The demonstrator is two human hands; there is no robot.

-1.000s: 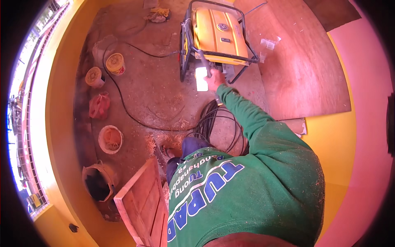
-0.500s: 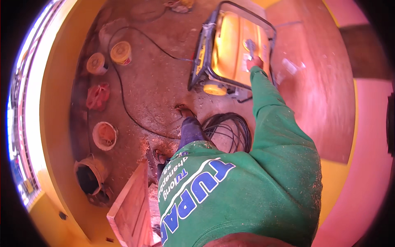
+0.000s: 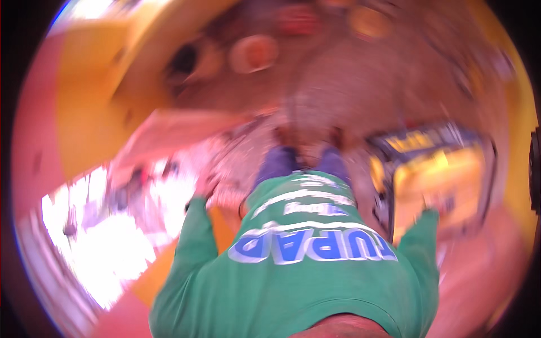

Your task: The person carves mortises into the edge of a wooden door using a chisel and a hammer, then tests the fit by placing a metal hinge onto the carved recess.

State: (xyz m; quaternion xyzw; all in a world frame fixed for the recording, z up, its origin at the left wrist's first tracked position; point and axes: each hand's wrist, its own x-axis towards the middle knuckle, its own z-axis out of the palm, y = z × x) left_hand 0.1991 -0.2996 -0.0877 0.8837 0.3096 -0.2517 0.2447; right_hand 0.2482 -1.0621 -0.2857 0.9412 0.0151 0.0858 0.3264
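A yellow generator in a black tubular frame stands on the floor to my right, blurred by motion. My right hand is at the top of its tank, beside a small dark fitting. Blur smears the fingers, so their grip cannot be made out. Low on my left, my left hand hangs near the edge of a bright doorway, its fingers also smeared. I see nothing plainly held in it.
A reddish wooden door stands ajar at the left, beside the bright opening. Farther off on the floor are a pale bucket, a dark-mouthed container, a red bundle and a yellowish bucket.
My view has swung to the left, so the generator now appears lower and farther right. My left hand and the doorway have come into view. The right hand stays at the tank top.
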